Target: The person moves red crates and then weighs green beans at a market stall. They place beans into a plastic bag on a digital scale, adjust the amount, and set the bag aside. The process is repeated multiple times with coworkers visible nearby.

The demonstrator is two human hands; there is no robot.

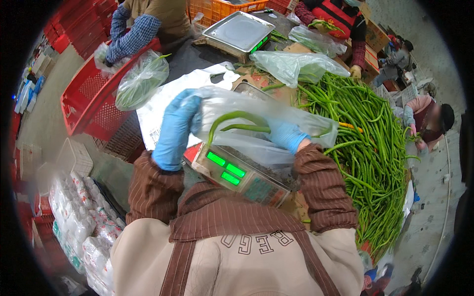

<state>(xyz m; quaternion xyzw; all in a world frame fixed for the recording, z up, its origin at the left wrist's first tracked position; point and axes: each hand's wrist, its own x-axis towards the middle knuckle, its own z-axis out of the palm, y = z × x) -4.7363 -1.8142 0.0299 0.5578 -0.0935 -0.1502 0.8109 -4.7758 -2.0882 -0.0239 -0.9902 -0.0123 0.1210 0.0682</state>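
Note:
In a blue glove, my left hand [178,127] grips the edge of a see-through plastic bag [237,100] held above a digital scale. My right hand [287,134], also gloved in blue, is closed around a few long green chili peppers [240,117]; their curved ends stick out toward my left hand. Film of the bag lies around that hand, but whether it is inside the bag I cannot tell. Below, the scale [237,177] faces me with lit green displays. A large heap of long green peppers [374,159] lies right of my right hand.
Left of the scale are white plastic sheeting [166,100], a filled bag of peppers [142,83] and a red crate [100,85]. A second scale [239,31] stands across the table. Co-workers stand at the far side. Packed white bags [81,218] are piled at lower left.

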